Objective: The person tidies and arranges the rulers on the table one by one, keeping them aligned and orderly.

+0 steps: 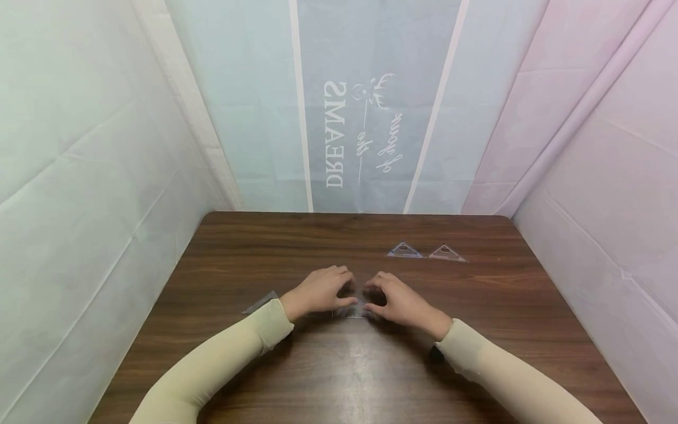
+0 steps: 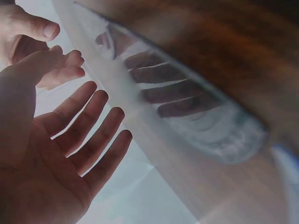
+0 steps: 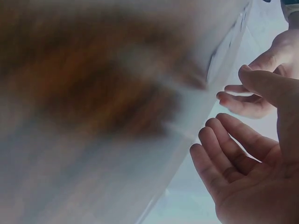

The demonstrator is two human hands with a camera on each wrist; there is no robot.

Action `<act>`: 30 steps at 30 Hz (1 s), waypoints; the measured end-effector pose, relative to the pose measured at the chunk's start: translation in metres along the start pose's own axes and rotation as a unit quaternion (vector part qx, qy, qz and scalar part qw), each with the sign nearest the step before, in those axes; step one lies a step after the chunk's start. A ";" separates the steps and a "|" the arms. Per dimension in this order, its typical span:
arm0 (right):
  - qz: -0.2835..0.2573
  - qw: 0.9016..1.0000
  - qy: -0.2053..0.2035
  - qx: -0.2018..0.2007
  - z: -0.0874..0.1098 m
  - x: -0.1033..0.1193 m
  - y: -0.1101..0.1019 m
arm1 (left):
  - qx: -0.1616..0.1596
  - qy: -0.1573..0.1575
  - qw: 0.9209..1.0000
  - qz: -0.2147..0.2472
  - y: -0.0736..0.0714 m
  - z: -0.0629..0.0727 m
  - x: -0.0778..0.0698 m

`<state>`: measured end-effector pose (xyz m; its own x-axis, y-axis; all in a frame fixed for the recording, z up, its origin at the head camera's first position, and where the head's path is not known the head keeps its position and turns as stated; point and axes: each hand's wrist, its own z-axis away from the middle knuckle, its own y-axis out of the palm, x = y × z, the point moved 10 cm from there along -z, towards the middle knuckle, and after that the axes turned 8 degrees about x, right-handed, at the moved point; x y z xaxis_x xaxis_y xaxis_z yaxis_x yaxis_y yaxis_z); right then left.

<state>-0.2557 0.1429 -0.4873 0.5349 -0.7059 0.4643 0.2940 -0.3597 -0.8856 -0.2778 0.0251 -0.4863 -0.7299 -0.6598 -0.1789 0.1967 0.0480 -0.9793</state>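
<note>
The left hand (image 1: 320,290) and right hand (image 1: 402,301), fingers loose and holding nothing, hang near a clear plastic piece (image 1: 351,313) on the table (image 1: 349,377). A stray fingertip could skew it, because it looks thin and smooth.

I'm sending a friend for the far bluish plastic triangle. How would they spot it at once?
On the dark brown wood-grain table, look beyond the bare right hand. There lies the bluish clear plastic triangle; unlike the paler clear plastic triangle on its right, it shows blue edging.
</note>
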 end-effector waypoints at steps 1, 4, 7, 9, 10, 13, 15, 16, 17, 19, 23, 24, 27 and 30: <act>0.005 1.000 0.002 -0.003 0.000 -0.003 -0.003 | -0.001 -0.001 1.000 0.001 -0.001 -0.002 0.000; 0.010 1.000 0.012 -0.012 0.001 -0.012 -0.010 | 0.000 -0.003 1.000 0.013 -0.005 -0.009 0.000; 0.006 1.000 0.024 -0.018 0.003 -0.023 -0.017 | 0.003 -0.006 1.000 0.029 -0.009 -0.016 -0.002; 0.000 0.999 0.039 -0.021 0.005 -0.031 -0.021 | 0.004 -0.007 0.999 0.042 -0.013 -0.022 -0.003; -0.002 0.999 0.045 -0.023 0.006 -0.036 -0.023 | 0.003 -0.008 0.999 0.049 -0.015 -0.024 -0.003; -0.002 0.998 0.062 -0.026 0.008 -0.049 -0.029 | -0.001 -0.012 0.998 0.069 -0.020 -0.032 -0.004; -0.003 0.997 0.068 -0.028 0.009 -0.057 -0.032 | -0.003 -0.014 0.997 0.081 -0.021 -0.038 -0.004; -0.004 0.997 0.069 -0.029 0.010 -0.060 -0.034 | -0.003 -0.015 0.996 0.085 -0.022 -0.041 -0.004; -0.004 0.997 0.068 -0.031 0.011 -0.063 -0.036 | -0.003 -0.017 0.996 0.091 -0.022 -0.044 -0.004; -0.009 0.997 0.068 -0.035 0.012 -0.069 -0.040 | -0.002 -0.019 0.995 0.100 -0.022 -0.050 -0.004; -0.016 0.996 0.072 -0.043 0.015 -0.081 -0.048 | 0.001 -0.028 0.994 0.107 -0.021 -0.062 -0.004; -0.018 0.996 0.076 -0.043 0.016 -0.085 -0.050 | 0.001 -0.031 0.994 0.106 -0.020 -0.065 -0.004; -0.018 0.995 0.091 -0.041 0.016 -0.096 -0.056 | 0.003 -0.040 0.994 0.103 -0.020 -0.074 -0.004; -0.019 0.994 0.100 -0.039 0.016 -0.105 -0.061 | 0.007 -0.050 0.994 0.101 -0.021 -0.083 -0.004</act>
<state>-0.3170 0.2491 -0.4818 0.3532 -0.7955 0.4923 0.2451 -0.4292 -0.8693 -0.3335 0.0894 -0.4732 -0.6057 -0.7097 -0.3598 0.3411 0.1769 -0.9232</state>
